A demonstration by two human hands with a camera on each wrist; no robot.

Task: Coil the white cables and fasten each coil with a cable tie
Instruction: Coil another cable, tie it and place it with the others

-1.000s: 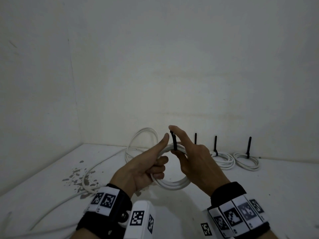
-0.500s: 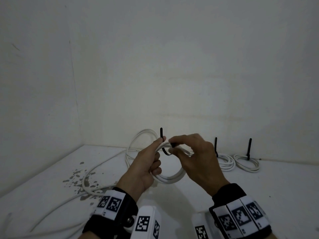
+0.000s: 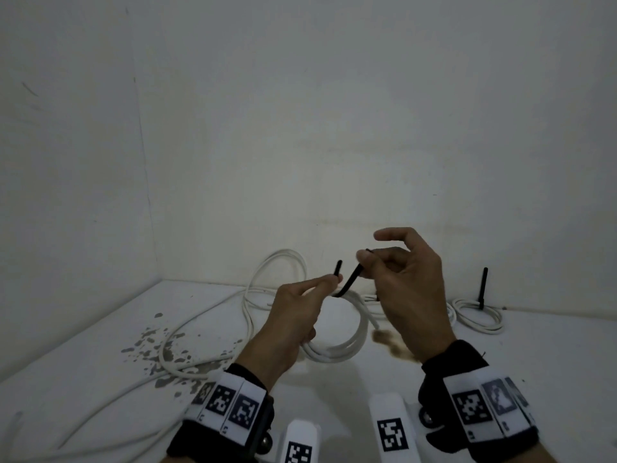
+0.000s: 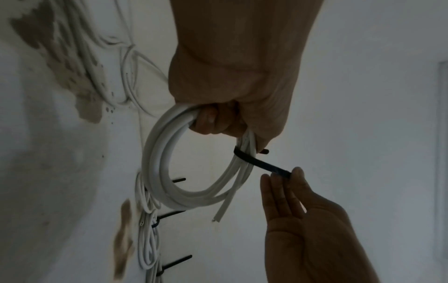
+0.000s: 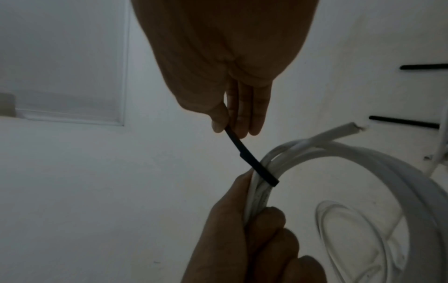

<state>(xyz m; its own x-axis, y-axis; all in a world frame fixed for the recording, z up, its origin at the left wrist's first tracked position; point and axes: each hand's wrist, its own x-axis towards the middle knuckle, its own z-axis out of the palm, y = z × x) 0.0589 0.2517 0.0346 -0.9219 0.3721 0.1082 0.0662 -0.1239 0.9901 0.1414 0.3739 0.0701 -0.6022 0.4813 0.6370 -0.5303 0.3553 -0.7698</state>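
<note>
- Head view, lower centre of frame: my left hand is curled tight round a white coil, with one end of a black tie poking up past its fingertips.
- My right hand, centre right, pinches the tie's other end between thumb and fingers; the index finger stands free above, hooked.
- Left wrist view shows it best: the tie runs under the bundle of cable strands just below my gripping fingers, and its long end leads down-right to the right hand.
- Right wrist view agrees: the tie crosses the coil right beside the left thumb.
- I judge the step in hand is closing the tie. I would bring the pinched end round to the short end at the left fingertips, feed it through, and pull snug while the left hand keeps the strands packed.
- One loose cable tip sticks out of the coil low in the left wrist view; I would set the tie where it traps that tip, or it may spring free.
- Farther back, right of frame in the head view, a finished coil lies on the white floor with its tie upright; others are hidden behind my right hand.
- At left, uncoiled cable trails over a patch of dark stains toward the corner. Nothing blocks my hands.
</note>
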